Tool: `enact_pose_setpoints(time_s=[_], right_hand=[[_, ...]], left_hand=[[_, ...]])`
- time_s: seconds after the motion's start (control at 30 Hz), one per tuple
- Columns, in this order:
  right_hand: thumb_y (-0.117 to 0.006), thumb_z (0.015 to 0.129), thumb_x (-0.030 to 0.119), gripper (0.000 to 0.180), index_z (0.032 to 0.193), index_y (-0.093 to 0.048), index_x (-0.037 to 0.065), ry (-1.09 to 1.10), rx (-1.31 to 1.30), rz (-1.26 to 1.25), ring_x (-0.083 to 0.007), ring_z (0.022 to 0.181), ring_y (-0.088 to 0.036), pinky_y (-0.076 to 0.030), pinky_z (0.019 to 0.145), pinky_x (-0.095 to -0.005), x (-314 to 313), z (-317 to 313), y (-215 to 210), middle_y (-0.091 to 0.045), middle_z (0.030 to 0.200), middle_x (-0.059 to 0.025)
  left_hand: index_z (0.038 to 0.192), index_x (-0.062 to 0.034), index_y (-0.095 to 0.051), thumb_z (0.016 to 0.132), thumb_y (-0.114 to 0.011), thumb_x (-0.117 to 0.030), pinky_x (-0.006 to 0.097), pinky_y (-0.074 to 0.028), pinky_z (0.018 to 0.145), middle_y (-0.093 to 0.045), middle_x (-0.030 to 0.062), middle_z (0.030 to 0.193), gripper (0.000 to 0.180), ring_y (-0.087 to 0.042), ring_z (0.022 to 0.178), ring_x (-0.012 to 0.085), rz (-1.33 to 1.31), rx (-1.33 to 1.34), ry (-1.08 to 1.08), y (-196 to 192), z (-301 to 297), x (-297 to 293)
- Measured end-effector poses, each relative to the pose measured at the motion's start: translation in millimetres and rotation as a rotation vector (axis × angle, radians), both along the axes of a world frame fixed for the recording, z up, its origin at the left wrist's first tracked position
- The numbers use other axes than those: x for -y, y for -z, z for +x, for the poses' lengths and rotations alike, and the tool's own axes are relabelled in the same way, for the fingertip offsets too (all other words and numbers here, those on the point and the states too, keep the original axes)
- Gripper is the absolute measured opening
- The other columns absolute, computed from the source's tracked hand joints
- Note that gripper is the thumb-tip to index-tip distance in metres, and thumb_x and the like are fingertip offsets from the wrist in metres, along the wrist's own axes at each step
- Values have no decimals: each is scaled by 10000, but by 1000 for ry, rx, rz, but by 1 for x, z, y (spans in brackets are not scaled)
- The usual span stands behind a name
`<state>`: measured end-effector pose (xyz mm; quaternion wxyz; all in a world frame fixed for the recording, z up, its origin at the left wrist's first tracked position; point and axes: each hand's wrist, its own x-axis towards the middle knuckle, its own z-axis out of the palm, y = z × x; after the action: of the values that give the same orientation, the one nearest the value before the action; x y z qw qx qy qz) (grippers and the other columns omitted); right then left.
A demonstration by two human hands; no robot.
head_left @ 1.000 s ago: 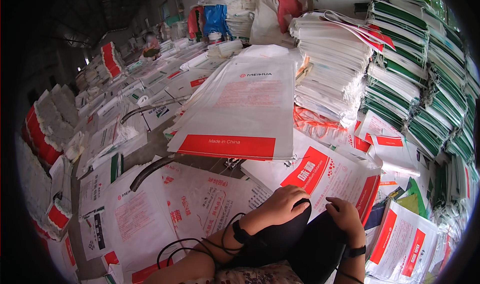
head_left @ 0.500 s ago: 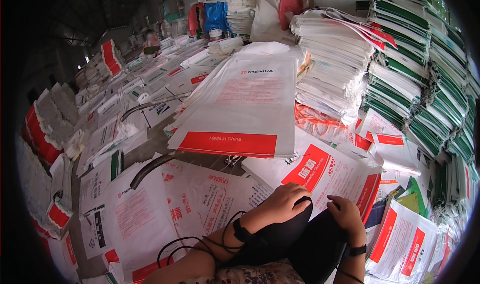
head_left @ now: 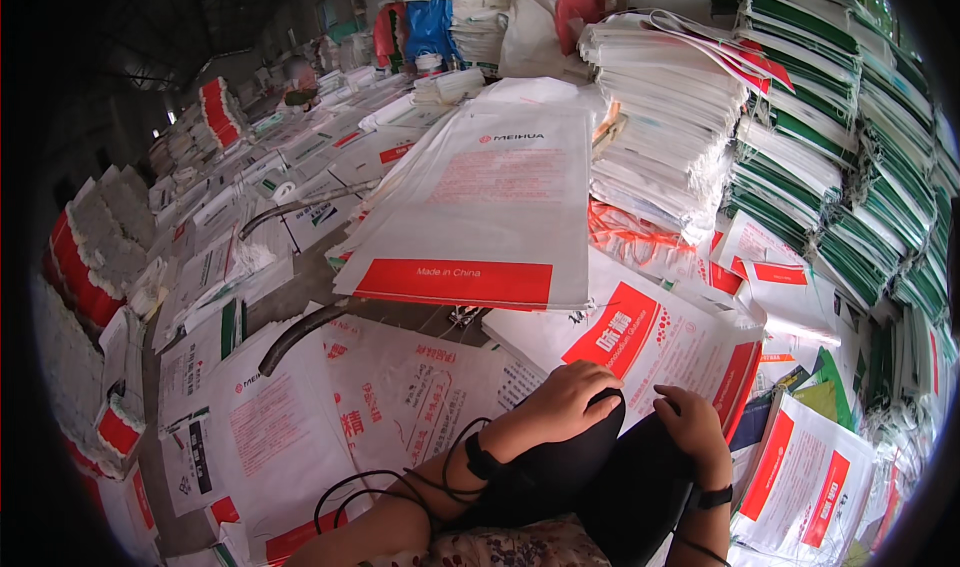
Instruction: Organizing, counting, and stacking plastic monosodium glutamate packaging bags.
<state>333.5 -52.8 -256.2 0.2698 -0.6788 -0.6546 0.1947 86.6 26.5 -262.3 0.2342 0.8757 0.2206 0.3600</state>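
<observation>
My left hand [head_left: 570, 402] rests on my left knee, fingers draped loosely over it and holding nothing. On the other knee lies my right hand [head_left: 692, 427], its fingers loosely bent and partly turned out of sight, with no object in it. Both knees are in black trousers [head_left: 625, 482]. Just beyond them a white woven sack [head_left: 690, 352] with red panels lies flat. Farther ahead, a stack of white sacks [head_left: 510, 182] with a red lower band sits raised above the floor. Black cables [head_left: 405, 487] loop around my left forearm.
Tall piles of white sacks [head_left: 660, 117] and green-striped sacks [head_left: 790, 97] stand at the right. Flat sacks [head_left: 270, 427] cover the floor at left, near a dark curved bar [head_left: 295, 339]. More sacks [head_left: 800, 477] lie right of my knees. A person [head_left: 300, 87] is far back.
The view has tilted very slightly, so the scene sits a little higher. Both hands stay on the knees, and the sacks have not moved.
</observation>
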Motion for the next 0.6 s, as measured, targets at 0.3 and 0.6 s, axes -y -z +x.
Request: enact_pose_setpoints(time_s=[0.3, 0.6], right_hand=[[-653, 891, 292, 340, 1141, -724, 73, 15, 18, -39, -363, 887, -694, -533, 805, -440, 5, -2, 0, -731, 915, -179], [-649, 897, 256, 326, 1145, -715, 55, 17, 4, -3, -348, 875, -702, -537, 790, -427, 0, -4, -5, -734, 914, -171]], left_hand=[[1105, -30, -639, 931, -665, -157, 413, -490, 890, -664, 138, 1071, 217, -624, 1016, 327, -38, 4, 16, 4, 1, 4], [1085, -36, -639, 929, -665, -174, 412, -481, 888, -663, 115, 1063, 210, -620, 1014, 312, -28, 13, 4, -1, 1, 1]])
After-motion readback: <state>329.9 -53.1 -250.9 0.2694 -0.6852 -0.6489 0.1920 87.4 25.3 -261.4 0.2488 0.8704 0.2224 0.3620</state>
